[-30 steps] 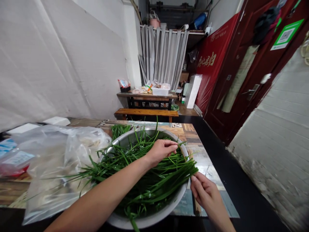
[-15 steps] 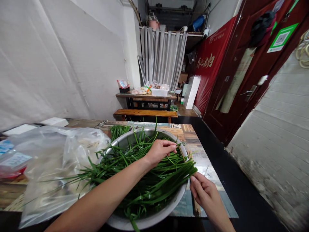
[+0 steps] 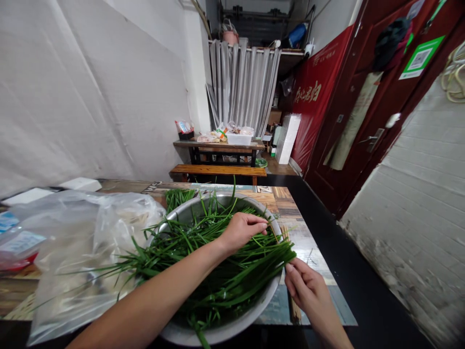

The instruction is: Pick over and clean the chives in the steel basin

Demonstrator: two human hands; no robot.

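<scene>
A wide metal basin (image 3: 271, 295) full of long green garlic chives (image 3: 232, 281) stands in front of me on the table. Over its far right part is my left hand (image 3: 244, 231), thumb and fingers pinched together; what they hold, if anything, is too small to make out. My right hand (image 3: 308, 286), just outside the right rim, pinches the ends of a flattened bunch of chives that fans leftward across the basin. Thin bamboo skewers (image 3: 295, 312) lie on the table beneath and beside this hand, partly hidden by it.
Left of the basin lies a big clear plastic bag (image 3: 83, 252) with pale contents. More chives (image 3: 179, 198) rest behind the basin. Beyond the table (image 3: 319, 247) are a wooden bench (image 3: 218, 169) and another table with a white tub (image 3: 240, 139). A dark red door (image 3: 348, 111) is at right.
My left hand has moved slightly down and to the right, its fingers still pinched. My right hand keeps its place at the chive ends. The view has shifted very slightly.
</scene>
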